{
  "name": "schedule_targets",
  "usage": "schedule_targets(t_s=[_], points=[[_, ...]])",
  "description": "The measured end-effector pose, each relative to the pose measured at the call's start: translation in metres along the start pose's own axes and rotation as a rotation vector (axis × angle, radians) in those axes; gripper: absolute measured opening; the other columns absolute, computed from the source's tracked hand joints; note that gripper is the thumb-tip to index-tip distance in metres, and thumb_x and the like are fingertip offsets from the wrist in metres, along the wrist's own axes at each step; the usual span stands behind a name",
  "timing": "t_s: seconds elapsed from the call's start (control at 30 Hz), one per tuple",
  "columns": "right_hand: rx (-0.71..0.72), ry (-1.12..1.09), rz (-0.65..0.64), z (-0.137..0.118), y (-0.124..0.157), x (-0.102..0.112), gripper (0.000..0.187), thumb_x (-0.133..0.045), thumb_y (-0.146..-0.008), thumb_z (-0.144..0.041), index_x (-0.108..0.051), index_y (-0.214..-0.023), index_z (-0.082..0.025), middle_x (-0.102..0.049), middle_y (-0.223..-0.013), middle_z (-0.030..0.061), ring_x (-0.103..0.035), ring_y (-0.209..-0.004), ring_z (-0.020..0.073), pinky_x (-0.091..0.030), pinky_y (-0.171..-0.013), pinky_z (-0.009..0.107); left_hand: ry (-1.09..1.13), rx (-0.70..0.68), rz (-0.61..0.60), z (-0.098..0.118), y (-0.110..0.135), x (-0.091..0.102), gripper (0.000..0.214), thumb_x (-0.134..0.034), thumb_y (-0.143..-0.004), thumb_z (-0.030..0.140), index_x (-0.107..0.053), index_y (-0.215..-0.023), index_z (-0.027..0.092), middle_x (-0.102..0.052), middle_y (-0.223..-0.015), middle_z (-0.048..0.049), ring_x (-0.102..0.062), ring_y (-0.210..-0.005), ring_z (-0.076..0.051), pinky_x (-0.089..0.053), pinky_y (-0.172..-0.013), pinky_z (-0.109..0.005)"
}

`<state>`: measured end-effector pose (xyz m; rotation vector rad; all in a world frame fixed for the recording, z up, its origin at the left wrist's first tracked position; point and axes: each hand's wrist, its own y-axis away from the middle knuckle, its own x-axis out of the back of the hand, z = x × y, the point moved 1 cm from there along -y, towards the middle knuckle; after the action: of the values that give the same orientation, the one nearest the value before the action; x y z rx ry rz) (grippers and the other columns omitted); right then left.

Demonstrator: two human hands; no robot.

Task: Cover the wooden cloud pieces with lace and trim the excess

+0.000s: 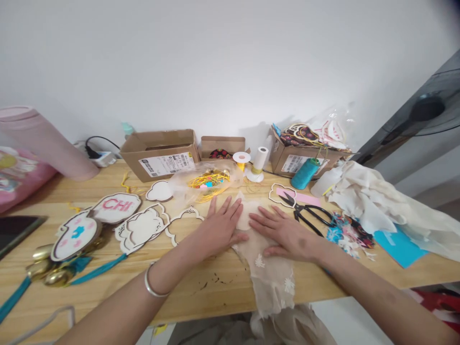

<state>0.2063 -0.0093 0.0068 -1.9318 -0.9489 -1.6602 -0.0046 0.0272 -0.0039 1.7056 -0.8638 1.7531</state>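
Two open hands, flat and not gripping anything: the left hand (220, 229), with a thin silver bangle (152, 283) at the wrist, and the right hand (285, 235), fingers spread wide. Under both palms, a thin see-through cream cloth with small white flowers (273, 282), right in the middle near the front edge of the light wooden worktop (212, 299), with its long, ragged end hanging down over that edge. On the left, what looks done: a white cloud-shaped plaque with pink letters spelling CHI (115, 208) and a white cloud-shaped plaque with a blue flower (74, 235), next to round gold bells (45, 269) and teal tassels (97, 269). Beside those, what looks not done: a bare pale wooden cloud frame (141, 229), a thin open wooden cloud outline (183, 225) and a small plain white cloud piece (159, 190), with no cloth on them. Just past the right hand, big black-handled scissors (305, 214), lying on a strip of pink paper (298, 197) and a small wooden cloud frame (282, 194). Further right, a pile of bright printed cloth scraps (347, 235) and a teal thread cone (304, 173). At the back, a brown cardboard box (158, 154) and a clear plastic bag of yellow cord (208, 182).
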Motion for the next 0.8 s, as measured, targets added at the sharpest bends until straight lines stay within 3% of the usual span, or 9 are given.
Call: schedule_targets(t_s=[0.13,0.3,0.43,0.57,0.7,0.8], points=[[-0.010,0.004,-0.025,-0.001,0.005,0.009,0.061,-0.034,-0.082,-0.056,-0.030,-0.133,-0.022,-0.024,-0.142,0.0063,-0.008,-0.132,0.0258,-0.004,-0.104,0.051,0.002,0.008,-0.005,-0.001,-0.001,-0.001,0.072,-0.015,-0.081,0.060,-0.028,-0.133,0.012,-0.026,-0.141,-0.0144,-0.020,-0.129,-0.030,-0.006,-0.101,-0.054],[-0.011,-0.054,-0.056,-0.007,0.001,0.007,0.066,-0.032,-0.082,-0.057,-0.019,-0.136,-0.023,-0.015,-0.144,0.0050,-0.007,-0.132,0.0243,-0.007,-0.104,0.050,-0.003,-0.013,0.032,-0.001,-0.002,-0.005,0.072,-0.018,-0.082,0.059,-0.029,-0.133,0.010,-0.024,-0.141,-0.0165,-0.016,-0.130,-0.031,-0.007,-0.101,-0.053],[0.008,-0.098,-0.063,-0.006,0.000,0.005,0.066,-0.030,-0.083,-0.056,-0.013,-0.137,-0.021,-0.012,-0.145,0.0059,-0.003,-0.133,0.0220,-0.006,-0.105,0.048,0.010,-0.106,0.088,0.017,0.000,-0.001,0.074,-0.017,-0.082,0.059,-0.026,-0.134,0.008,-0.023,-0.141,-0.0173,-0.013,-0.131,-0.027,-0.011,-0.103,-0.046],[-0.001,-0.105,-0.087,-0.007,0.002,0.007,0.070,-0.029,-0.082,-0.058,-0.011,-0.138,-0.019,-0.010,-0.145,0.0077,-0.003,-0.133,0.0220,-0.005,-0.106,0.047,0.039,-0.145,0.062,0.029,0.006,0.001,0.079,-0.015,-0.080,0.062,-0.024,-0.134,0.005,-0.027,-0.139,-0.0184,-0.022,-0.129,-0.024,-0.015,-0.104,-0.038],[-0.006,-0.059,-0.076,-0.007,0.004,0.013,0.068,-0.031,-0.082,-0.057,-0.014,-0.137,-0.021,-0.013,-0.144,0.0067,-0.005,-0.133,0.0225,-0.007,-0.106,0.047,0.039,-0.122,0.070,0.018,0.011,-0.002,0.076,-0.015,-0.080,0.061,-0.024,-0.134,0.009,-0.028,-0.139,-0.0155,-0.023,-0.129,-0.023,-0.011,-0.104,-0.040],[-0.069,-0.003,-0.035,-0.011,0.005,0.022,0.061,-0.033,-0.082,-0.056,-0.028,-0.134,-0.023,-0.025,-0.142,0.0063,-0.009,-0.132,0.0245,-0.009,-0.104,0.051,0.047,-0.139,0.028,0.008,0.010,-0.002,0.075,-0.015,-0.080,0.061,-0.025,-0.134,0.010,-0.029,-0.139,-0.0157,-0.024,-0.129,-0.024,-0.010,-0.104,-0.042]])
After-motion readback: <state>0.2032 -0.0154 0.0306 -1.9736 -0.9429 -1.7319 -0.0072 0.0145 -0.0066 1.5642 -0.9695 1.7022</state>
